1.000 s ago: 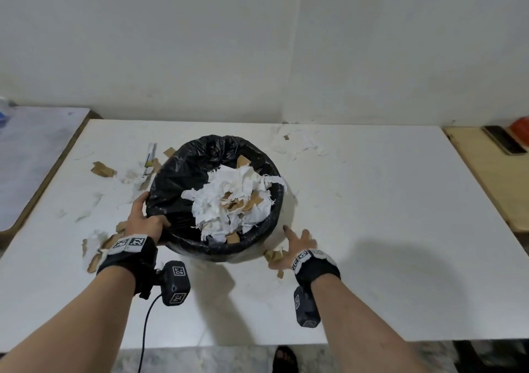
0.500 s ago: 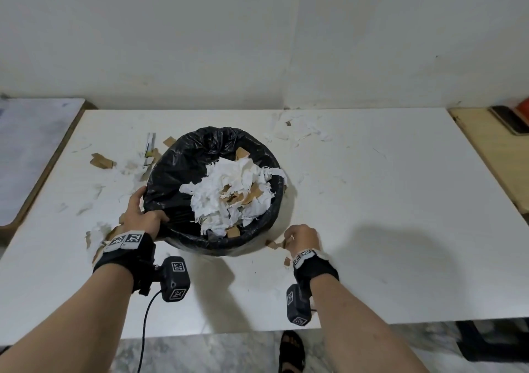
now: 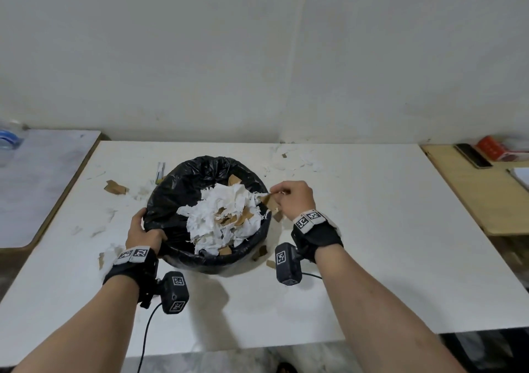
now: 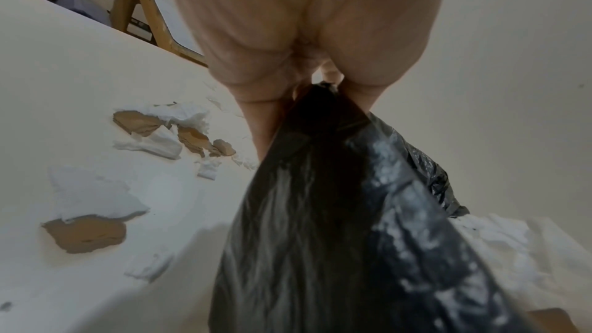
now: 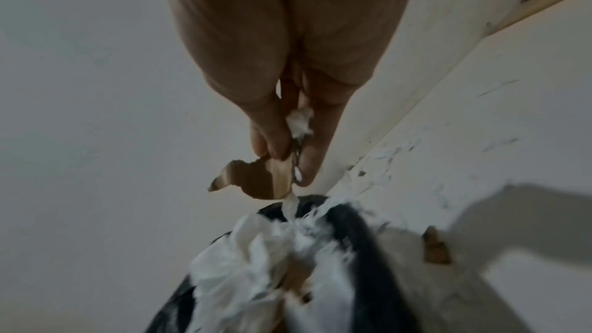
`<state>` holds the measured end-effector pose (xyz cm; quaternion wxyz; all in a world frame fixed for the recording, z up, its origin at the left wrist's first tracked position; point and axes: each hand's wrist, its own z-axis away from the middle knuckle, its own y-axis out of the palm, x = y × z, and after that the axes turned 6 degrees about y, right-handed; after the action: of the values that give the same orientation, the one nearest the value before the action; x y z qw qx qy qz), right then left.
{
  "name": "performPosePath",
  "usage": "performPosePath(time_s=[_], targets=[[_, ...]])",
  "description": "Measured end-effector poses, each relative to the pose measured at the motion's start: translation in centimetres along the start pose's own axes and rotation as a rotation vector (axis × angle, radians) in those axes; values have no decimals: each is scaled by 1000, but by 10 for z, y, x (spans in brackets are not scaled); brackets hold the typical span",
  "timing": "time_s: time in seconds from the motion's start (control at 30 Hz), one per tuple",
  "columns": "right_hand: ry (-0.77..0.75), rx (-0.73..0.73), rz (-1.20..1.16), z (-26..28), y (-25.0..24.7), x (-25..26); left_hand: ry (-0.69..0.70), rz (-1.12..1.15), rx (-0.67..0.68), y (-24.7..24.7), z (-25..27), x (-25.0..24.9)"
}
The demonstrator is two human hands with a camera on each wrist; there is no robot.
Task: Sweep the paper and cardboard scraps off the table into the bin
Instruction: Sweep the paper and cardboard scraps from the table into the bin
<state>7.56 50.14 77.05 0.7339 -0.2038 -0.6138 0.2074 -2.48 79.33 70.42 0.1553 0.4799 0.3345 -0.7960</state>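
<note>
Black bag over a round bin (image 3: 206, 178), standing in the middle of the white surface (image 3: 372, 243). Heaped high inside with torn white paper (image 3: 226, 218) and a few brown bits mixed in.

Left grip (image 3: 143, 231) at the near left rim of the bin, curled round the edge and pinching the black bag. Seen up close from the left wrist too, with the bag squeezed between thumb and fingers.

Right grip (image 3: 294, 199) up over the right rim of the bin, off the surface. Fingers pressed together, pinching a brown cardboard scrap (image 3: 269, 202). Scrap sticking out past the fingertips, toward the paper heap and just above it. From the right wrist, the same cardboard scrap (image 5: 253, 181) hanging under the thumb and first finger, with a small white paper wad (image 5: 299, 120) tucked higher up in the same grip.

More scraps on the surface, none of them touched by either grip:
- a brown piece (image 3: 114, 187) to the left of the bin, well apart from the left grip
- white and brown bits (image 3: 107, 253) just beside the left wrist
- small brown bits (image 3: 262, 253) near the foot of the bin, below the right grip
- thin white shreds (image 3: 297, 157) far back, near the wall

Off to the right, a wooden table (image 3: 472, 195) with a red box (image 3: 492, 147) on it.
</note>
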Motion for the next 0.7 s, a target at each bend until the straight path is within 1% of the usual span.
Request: performPosePath(time_s=[0.03,0.1,0.17,0.2,0.23,0.33,0.4,0.43,0.47,0.57,0.63,0.7], targets=[[-10,19,-42,2,6,8,-7,-4,1,2,0,-2],[-13,102,-88,4,20,17,-20,-32,3,7,-4,-3],[-25,193,-63,2,29,21,-15,-42,14,15,-13,-2],[-32,204,-58,-3,30,21,-12,-45,19,18,-16,-4],[-44,186,-71,-11,28,20,4,-52,21,21,-16,-9],[-36,57,-116,-38,13,7,6,4,-14,29,-18,-26],[12,-1,-55,-59,3,-14,-1,37,-57,32,-24,-28],[31,21,25,-67,0,-27,-6,62,-80,32,-26,-29],[53,84,133,-74,1,-40,-10,80,-102,33,-30,-28],[71,354,439,-80,20,-74,-36,121,-160,34,-32,-27],[4,570,619,-73,40,-91,-48,137,-192,34,-33,-23],[-97,794,816,-62,61,-102,-57,141,-226,33,-34,-18]])
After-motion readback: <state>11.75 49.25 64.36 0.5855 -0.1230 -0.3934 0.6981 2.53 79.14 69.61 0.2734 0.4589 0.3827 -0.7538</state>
